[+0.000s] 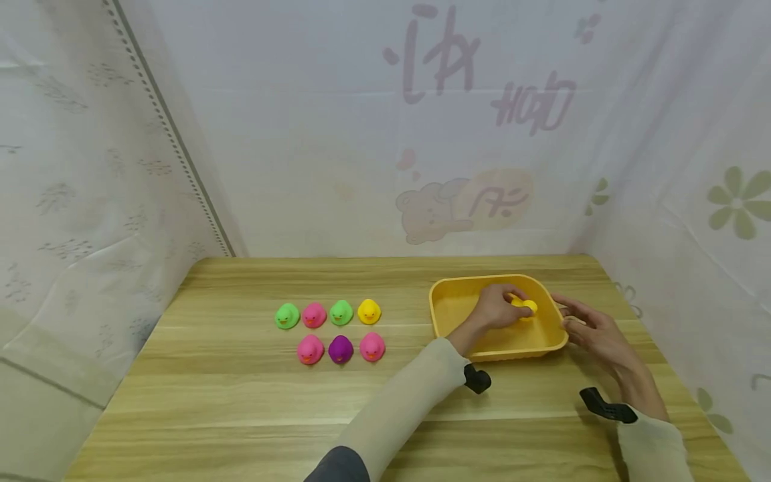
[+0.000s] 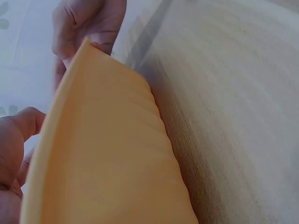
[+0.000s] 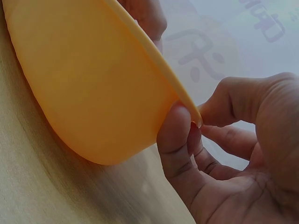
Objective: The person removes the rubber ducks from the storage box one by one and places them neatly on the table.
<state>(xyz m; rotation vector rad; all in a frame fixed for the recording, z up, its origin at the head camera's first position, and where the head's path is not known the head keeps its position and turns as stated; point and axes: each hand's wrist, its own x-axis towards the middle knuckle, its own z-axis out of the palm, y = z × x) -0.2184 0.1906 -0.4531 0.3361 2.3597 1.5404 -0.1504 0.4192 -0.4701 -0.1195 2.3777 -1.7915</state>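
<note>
A yellow plastic basket stands on the right part of the table. Inside it, near its right end, my left hand holds a yellow toy duck, which the fingers partly cover. My right hand is at the basket's right end; in the right wrist view its thumb and fingers pinch the rim. From the left wrist, the basket's outer wall hides most of the left hand and all of the duck.
Left of the basket, toy ducks stand in two rows: a green duck, a pink duck, another green duck and a yellow one behind; a purple duck between two pink ones in front. Printed cloth hangs around the wooden table.
</note>
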